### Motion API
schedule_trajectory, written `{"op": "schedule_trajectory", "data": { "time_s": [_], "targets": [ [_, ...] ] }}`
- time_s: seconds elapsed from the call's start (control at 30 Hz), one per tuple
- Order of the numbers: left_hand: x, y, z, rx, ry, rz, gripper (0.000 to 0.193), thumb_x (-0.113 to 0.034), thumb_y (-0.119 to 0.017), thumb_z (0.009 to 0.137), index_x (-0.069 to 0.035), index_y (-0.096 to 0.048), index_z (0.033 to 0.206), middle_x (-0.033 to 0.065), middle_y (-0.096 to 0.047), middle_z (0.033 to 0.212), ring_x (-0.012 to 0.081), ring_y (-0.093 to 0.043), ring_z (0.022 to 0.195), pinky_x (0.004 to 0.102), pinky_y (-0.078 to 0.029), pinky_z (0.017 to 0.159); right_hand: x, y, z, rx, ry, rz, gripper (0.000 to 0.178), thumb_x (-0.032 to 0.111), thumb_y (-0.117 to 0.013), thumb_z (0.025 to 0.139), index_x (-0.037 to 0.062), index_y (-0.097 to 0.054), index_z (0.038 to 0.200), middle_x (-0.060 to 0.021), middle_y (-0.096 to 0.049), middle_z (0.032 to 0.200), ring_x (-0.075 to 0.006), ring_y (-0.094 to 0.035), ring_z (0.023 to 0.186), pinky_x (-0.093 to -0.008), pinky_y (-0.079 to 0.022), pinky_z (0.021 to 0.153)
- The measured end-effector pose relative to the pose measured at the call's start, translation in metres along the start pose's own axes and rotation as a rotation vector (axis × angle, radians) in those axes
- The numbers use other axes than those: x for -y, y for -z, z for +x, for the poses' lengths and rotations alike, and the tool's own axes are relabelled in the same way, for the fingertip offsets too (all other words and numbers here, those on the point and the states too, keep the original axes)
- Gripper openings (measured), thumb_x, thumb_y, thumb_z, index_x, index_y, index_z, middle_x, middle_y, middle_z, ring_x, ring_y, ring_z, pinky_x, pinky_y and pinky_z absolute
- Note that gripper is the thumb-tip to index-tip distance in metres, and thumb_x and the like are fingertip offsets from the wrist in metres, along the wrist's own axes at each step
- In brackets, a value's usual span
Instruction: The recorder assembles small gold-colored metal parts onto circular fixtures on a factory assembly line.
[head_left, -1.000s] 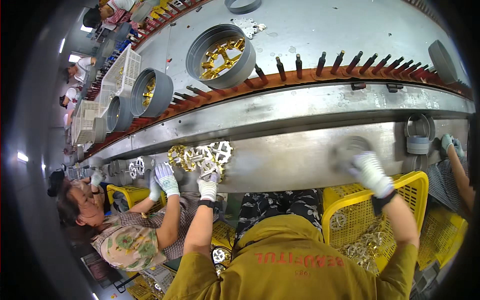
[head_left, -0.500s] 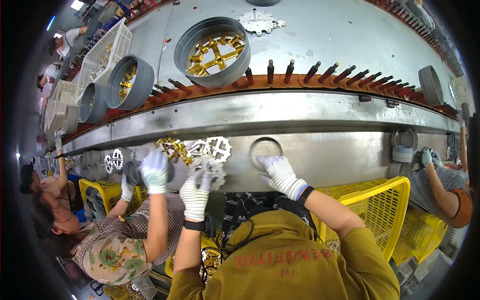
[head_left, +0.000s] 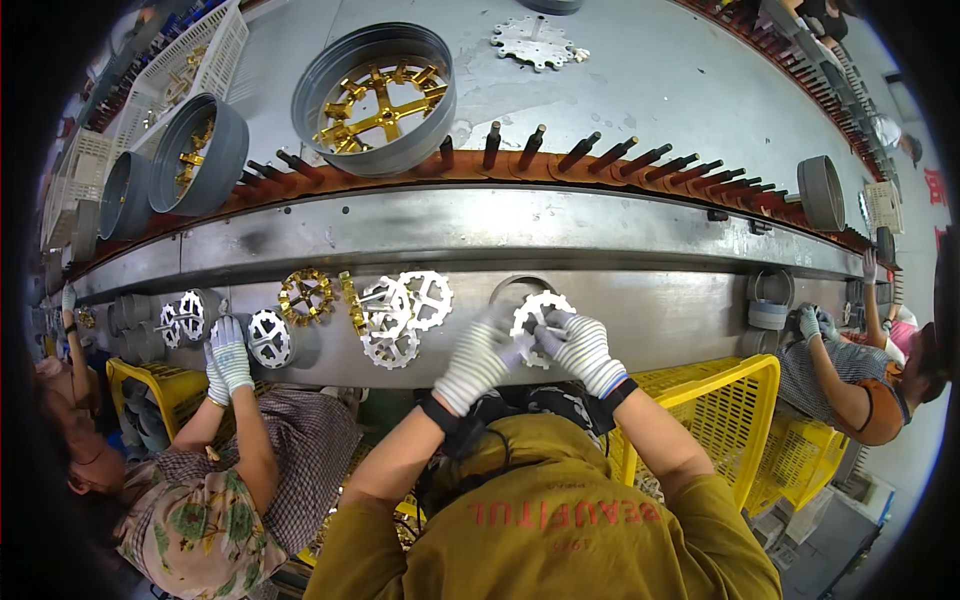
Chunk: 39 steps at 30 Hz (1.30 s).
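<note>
Both my hands wear white striped gloves. Between them a silver toothed wheel with open spokes is tilted over the near side of a grey ring on the steel ledge. At the wheel's left lower edge, my left hand is closed on it, slightly blurred. My right hand pinches the wheel's right side with thumb and fingers. Left of my hands lies a group of silver toothed wheels, overlapping one another. A gold toothed part stands against that group, and a gold toothed wheel lies further left.
Beyond the ledge, red-based pegs line the table edge. A large grey ring holding a gold wheel stands there. Yellow crates flank me. A co-worker's gloved hands are at left beside a silver wheel; another co-worker works at right.
My left hand has moved right from the silver wheels, and a silver wheel is now between my hands at the ring. The co-worker's hand at left has drawn away leftward. The view has shifted.
</note>
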<state>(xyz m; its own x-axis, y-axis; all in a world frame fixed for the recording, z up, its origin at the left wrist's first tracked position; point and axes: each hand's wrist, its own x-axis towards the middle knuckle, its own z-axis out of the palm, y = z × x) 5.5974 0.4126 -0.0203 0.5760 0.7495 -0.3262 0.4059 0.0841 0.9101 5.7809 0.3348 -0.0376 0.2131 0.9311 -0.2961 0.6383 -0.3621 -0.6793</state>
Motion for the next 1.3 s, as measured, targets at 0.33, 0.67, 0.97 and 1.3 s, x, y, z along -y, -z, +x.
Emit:
{"op": "schedule_trajectory", "data": {
  "time_s": [0.33, 0.67, 0.97, 1.3],
  "targets": [
    [0.153, -0.034, 0.052, 0.061, 0.207, 0.018, 0.09, -0.023, -0.074, 0.074, -0.006, -0.023, 0.145, 0.0273, -0.027, 0.143, 0.0403, -0.036, 0.13, 0.0412, -0.035, 0.108, -0.008, -0.033, 0.041, 0.05, -0.221, 0.086, 0.025, 0.025, -0.07, 0.082, 0.0048, -0.068, 0.096, -0.0133, -0.071, 0.085, -0.0209, -0.068, 0.077, -0.032, -0.054, 0.073],
    [0.123, -0.019, 0.048, 0.054, 0.101, 0.101, 0.096, -0.01, -0.08, 0.068, -0.005, -0.023, 0.145, 0.0221, -0.036, 0.137, 0.0335, -0.044, 0.124, 0.0386, -0.04, 0.105, 0.001, -0.039, 0.042, -0.028, -0.144, -0.242, 0.033, 0.036, -0.067, 0.081, 0.0069, -0.069, 0.097, -0.0179, -0.069, 0.084, -0.0311, -0.068, 0.078, -0.0368, -0.054, 0.074],
    [0.106, -0.002, 0.055, 0.276, 0.15, -0.138, 0.092, -0.008, -0.075, 0.074, -0.004, -0.019, 0.147, 0.0213, -0.034, 0.143, 0.0277, -0.041, 0.128, 0.0349, -0.038, 0.105, 0.0, -0.035, 0.045, 0.001, -0.174, -0.271, 0.036, 0.039, -0.064, 0.081, 0.0069, -0.07, 0.096, -0.0184, -0.069, 0.085, -0.0335, -0.067, 0.081, -0.0387, -0.053, 0.076],
    [0.125, -0.021, 0.055, 0.186, 0.135, -0.382, 0.077, -0.006, -0.064, 0.087, 0.002, -0.015, 0.147, 0.0187, -0.038, 0.141, 0.0241, -0.041, 0.129, 0.0332, -0.036, 0.107, -0.004, -0.039, 0.046, -0.029, -0.096, -0.328, 0.033, 0.04, -0.06, 0.082, 0.0113, -0.069, 0.094, -0.0173, -0.067, 0.078, -0.0359, -0.065, 0.074, -0.0437, -0.053, 0.07]
  ]
}}
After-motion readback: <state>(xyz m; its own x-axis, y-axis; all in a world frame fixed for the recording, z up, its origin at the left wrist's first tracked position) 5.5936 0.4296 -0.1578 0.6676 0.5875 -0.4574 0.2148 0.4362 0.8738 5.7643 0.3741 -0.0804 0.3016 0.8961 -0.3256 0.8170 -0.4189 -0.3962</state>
